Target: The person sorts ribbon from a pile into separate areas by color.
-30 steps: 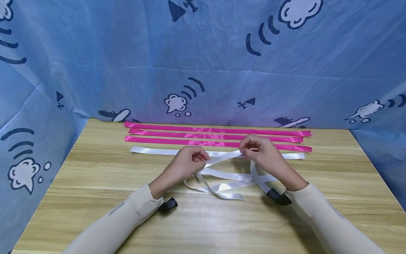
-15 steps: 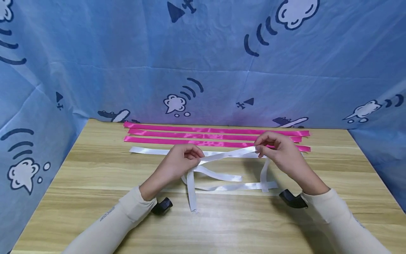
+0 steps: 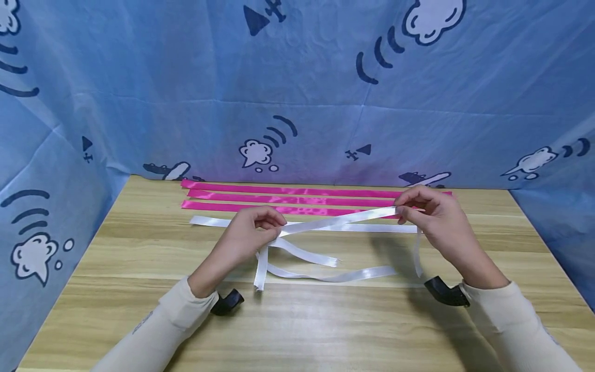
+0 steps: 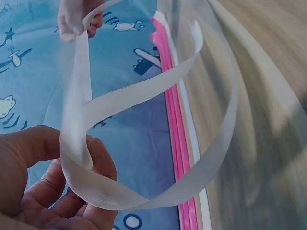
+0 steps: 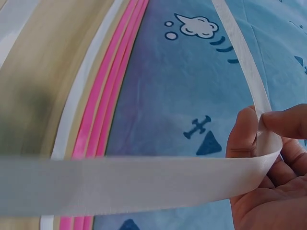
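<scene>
Raised above the table, my left hand point(image 3: 246, 235) pinches a bunch of white satin ribbon between thumb and fingers. From it a white ribbon point(image 3: 337, 221) runs taut to my right hand point(image 3: 439, 225), whose thumb and fingers pinch it on the right. Below the right hand a ribbon tail point(image 3: 417, 253) dangles. Other white lengths point(image 3: 307, 254) fall from the left hand and curve toward the table; whether they are one ribbon or more I cannot tell. In the left wrist view a loop of ribbon point(image 4: 192, 177) swings round the fingers. The right wrist view has the ribbon point(image 5: 120, 184) bending over the palm.
At the back lie three pink ribbons point(image 3: 279, 199), side by side. A straight white ribbon point(image 3: 211, 221) lies just in front of them. Behind the wooden table point(image 3: 302, 330) hangs a blue patterned cloth point(image 3: 186, 103). Black devices point(image 3: 446, 291) sit at both wrists.
My right hand has moved right and slightly up, my left hand a little left. The ribbon between them has become longer and straighter, and the tails have shifted left and untangled somewhat.
</scene>
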`<state>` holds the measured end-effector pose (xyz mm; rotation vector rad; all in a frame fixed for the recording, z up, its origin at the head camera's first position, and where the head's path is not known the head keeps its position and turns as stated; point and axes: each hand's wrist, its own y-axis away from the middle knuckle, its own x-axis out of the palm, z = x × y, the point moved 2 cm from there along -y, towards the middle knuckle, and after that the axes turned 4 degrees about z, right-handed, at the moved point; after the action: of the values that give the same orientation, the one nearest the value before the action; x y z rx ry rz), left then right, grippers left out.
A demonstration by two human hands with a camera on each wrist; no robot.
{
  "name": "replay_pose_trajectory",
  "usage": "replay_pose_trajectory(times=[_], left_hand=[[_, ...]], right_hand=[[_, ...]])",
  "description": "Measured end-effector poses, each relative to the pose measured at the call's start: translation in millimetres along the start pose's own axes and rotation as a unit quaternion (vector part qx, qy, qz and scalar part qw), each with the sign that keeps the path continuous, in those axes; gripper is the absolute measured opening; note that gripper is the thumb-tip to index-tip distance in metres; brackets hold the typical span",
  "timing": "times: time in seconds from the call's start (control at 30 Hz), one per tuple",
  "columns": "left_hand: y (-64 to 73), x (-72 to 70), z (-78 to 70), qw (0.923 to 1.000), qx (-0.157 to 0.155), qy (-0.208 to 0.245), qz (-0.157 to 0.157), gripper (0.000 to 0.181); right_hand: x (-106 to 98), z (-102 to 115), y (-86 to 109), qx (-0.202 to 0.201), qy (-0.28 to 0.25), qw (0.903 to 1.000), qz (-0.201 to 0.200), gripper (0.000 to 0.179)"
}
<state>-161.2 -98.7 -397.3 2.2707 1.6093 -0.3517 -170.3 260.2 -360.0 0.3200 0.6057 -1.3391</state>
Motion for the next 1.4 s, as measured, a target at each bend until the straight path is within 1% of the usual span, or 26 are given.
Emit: replay_pose_trajectory(times=[0.37,0.47,0.6,0.7,0.8,0.93,1.0,1.17,1.33,1.4], left_hand=[[7.1,-12.3,3.4,0.9987,-0.017,0.019,-0.044,0.017],[9.3,-15.7,4.7,0.9981,-0.012,0.019,-0.057,0.016],[10.7,-20.3,3.7,0.9975,-0.002,0.010,-0.070,0.016],[11.5,-22.5,1.1,0.9974,-0.003,0.008,-0.071,0.016],[13.8,-23.1,-2.0,0.9977,-0.003,0.002,-0.067,0.017],[18.3,-22.1,-6.0,0.9979,0.010,-0.012,-0.062,0.018],[20.0,-21.6,-6.9,0.9976,0.014,-0.017,-0.065,0.018],[22.3,-19.8,-7.6,0.9964,0.021,-0.033,-0.075,0.014],[23.7,-18.3,-9.9,0.9959,0.026,-0.043,-0.075,0.015],[23.8,-20.2,-10.3,0.9953,0.031,-0.044,-0.081,0.016]], right_hand=[[-17,-4,8.2,0.003,-0.032,0.9991,-0.029,0.007],[-20,-3,9.9,-0.005,-0.040,0.9986,-0.035,0.006],[-25,-2,12.7,-0.007,-0.065,0.9968,-0.045,0.006],[-29,-2,15.6,-0.004,-0.091,0.9945,-0.053,0.007],[-32,-1,18.1,-0.005,-0.100,0.9934,-0.056,0.008],[-34,-1,19.5,-0.013,-0.111,0.9921,-0.057,0.008],[-34,-1,20.0,-0.017,-0.110,0.9921,-0.057,0.008],[-33,0,20.3,-0.029,-0.135,0.9891,-0.050,0.007],[-33,2,19.9,-0.028,-0.119,0.9911,-0.051,0.008],[-33,3,20.2,-0.020,-0.099,0.9933,-0.057,0.008]])
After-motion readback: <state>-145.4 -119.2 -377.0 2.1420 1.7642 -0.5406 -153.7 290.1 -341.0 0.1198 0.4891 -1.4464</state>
